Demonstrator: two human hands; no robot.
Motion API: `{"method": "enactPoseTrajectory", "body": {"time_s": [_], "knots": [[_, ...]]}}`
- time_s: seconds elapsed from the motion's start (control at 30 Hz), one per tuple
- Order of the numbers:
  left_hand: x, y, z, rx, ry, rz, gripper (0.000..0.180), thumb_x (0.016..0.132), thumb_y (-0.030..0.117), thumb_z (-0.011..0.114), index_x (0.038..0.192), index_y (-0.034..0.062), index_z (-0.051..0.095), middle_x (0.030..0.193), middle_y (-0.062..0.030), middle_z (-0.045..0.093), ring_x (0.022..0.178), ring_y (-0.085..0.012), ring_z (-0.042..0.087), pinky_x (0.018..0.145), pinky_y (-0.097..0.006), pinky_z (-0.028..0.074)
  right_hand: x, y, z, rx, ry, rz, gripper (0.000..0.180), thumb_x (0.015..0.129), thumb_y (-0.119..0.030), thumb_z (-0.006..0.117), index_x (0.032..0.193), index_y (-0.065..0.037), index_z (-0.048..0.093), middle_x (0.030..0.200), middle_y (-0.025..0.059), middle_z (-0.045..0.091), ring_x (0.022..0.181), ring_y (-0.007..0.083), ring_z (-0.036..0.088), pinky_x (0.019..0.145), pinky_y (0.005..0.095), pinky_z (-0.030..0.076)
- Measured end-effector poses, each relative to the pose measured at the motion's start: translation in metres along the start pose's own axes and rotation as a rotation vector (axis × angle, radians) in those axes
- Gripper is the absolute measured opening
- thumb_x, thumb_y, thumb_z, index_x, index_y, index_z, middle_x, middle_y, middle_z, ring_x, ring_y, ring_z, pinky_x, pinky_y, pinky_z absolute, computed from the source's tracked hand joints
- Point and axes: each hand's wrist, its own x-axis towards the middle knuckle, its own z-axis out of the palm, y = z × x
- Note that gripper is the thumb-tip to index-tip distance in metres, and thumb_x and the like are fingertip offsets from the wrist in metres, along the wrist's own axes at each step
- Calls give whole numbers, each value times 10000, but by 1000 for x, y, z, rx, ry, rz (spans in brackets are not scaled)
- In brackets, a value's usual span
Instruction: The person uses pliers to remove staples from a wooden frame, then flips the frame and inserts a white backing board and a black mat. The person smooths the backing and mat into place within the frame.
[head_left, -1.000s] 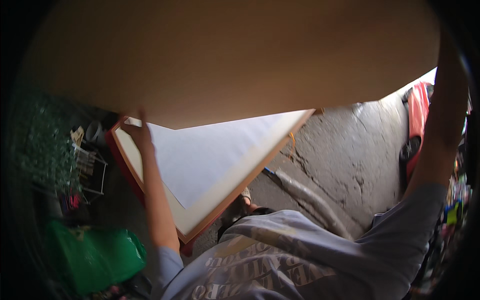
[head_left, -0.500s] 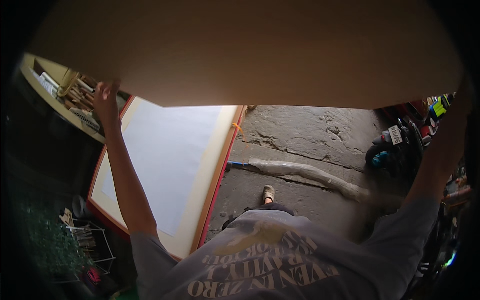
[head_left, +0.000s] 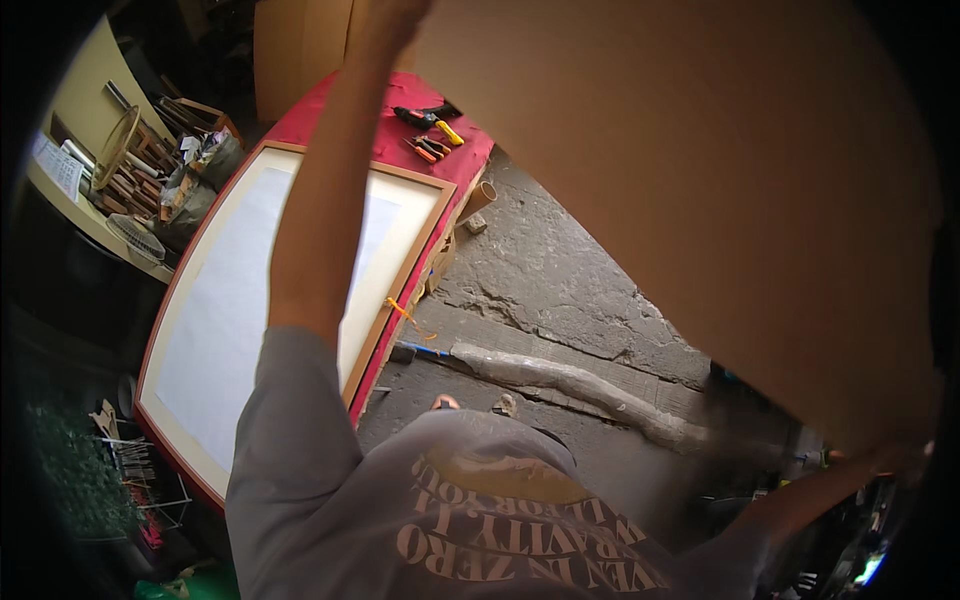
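A large flat brown board [head_left: 680, 180] is held up in the air, tilted, across the upper right. At the top edge of the view my left hand [head_left: 402, 14] is closed on the board's left edge, its fingers mostly hidden. My right hand [head_left: 903, 456], dim and partly hidden, grips the board's lower right corner. Below my left arm a wooden picture frame [head_left: 408, 180] lies on a table with a red cloth [head_left: 390, 148]. Inside the frame is a pale sheet [head_left: 225, 310] with a cream border.
Pliers [head_left: 428, 148], a yellow-handled tool [head_left: 448, 132] and a black power tool [head_left: 414, 117] lie beyond the frame. An orange strap [head_left: 405, 312] hangs off the table side. A long plastic-wrapped roll [head_left: 560, 378] crosses the concrete floor [head_left: 560, 270]. Wood scraps [head_left: 140, 180] fill the far left.
The board has swung to the right and tilted, uncovering the table's far end and its tools. My left hand has moved up and right; my right hand has come down.
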Motion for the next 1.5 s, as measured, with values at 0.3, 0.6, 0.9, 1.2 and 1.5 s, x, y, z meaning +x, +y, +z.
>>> {"method": "enactPoseTrajectory", "body": {"time_s": [0.3, 0.6, 0.9, 1.2, 1.5], "knots": [[-9, -74, 301, -97, -341, -197, 366, 700, 290, 926, 901, 53, 733, 846, -67, 717, 834, -165, 693, 691, -332, 569, -191, 148, 13, -428, -172, 176, 659, 839, -594, 707, 990, 41, 622, 765, 179, 699, 731, 385, 741, 538, 445, 571], [-42, -196, 454, -202, -347, 169, 486, 680, 499, 887, 762, 121, 594, 706, -20, 596, 632, -211, 633, 560, -344, 475, -377, 171, 20, -737, -317, 196, 606, 887, -530, 677, 1042, 54, 619, 780, 197, 704, 694, 381, 732, 515, 426, 566], [24, -349, 483, -114, -371, 217, 567, 695, 591, 834, 733, 118, 522, 703, -20, 561, 601, -224, 621, 541, -387, 474, -547, 131, 62, -1026, -584, 177, 555, 935, -466, 647, 1093, 66, 617, 794, 216, 708, 658, 377, 722, 493, 406, 560], [125, -467, 484, 43, -343, 375, 637, 643, 604, 867, 685, 59, 540, 571, 2, 426, 509, -118, 446, 457, -262, 309, -763, 79, 232, -1111, -691, -30, 506, 983, -402, 617, 1144, 78, 614, 809, 234, 712, 621, 372, 712, 471, 387, 554], [183, -580, 474, 467, -417, 537, 638, 751, 665, 735, 726, 75, 496, 601, -11, 422, 514, -187, 424, 480, -300, 309, -894, -135, 461, 6, -581, 1184, 642, 1096, -486, 340, 1096, 54, 687, 1084, 267, 716, 1006, 417, 688, 894, 476, 527]]}}
